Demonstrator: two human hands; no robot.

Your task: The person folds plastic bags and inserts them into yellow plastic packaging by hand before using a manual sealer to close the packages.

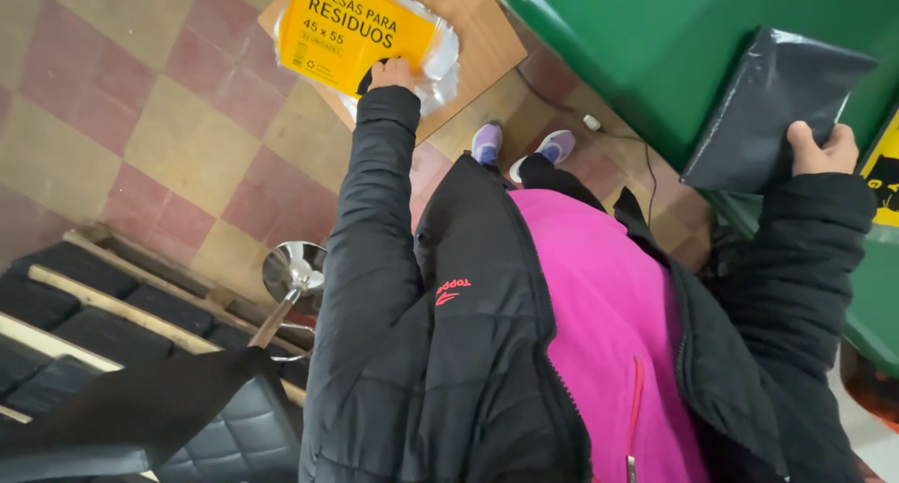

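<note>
Left hand (pixel 390 73), at 12 o'clock, mostly behind its black sleeve (pixel 375 221); knuckles pressed on a yellow pack (pixel 351 29) in clear plastic wrap, fingers curled at its lower edge, grasp not fully visible. Pack lying on a brown board (pixel 482 34) set on the floor. Right hand (pixel 822 151), at 2 o'clock, clasping a flat black bag (pixel 773 109) by its lower right corner, thumb on top, bag held up against a green surface (pixel 655 43) with a yellow label (pixel 885 179) at its right edge

Below the hands, open black jacket over a pink top (pixel 609 324), lilac shoes (pixel 520 146) on the floor between the arms. Thin cable (pixel 599 132) with a small white plug trailing past the shoes

Floor (pixel 159 118) of worn red and cream tiles in a checker pattern. At 8 o'clock, a wooden pallet (pixel 84 305) stacked with dark bundles. At 7 o'clock, a black quilted stool (pixel 215 427) on a chrome base (pixel 292 272)
</note>
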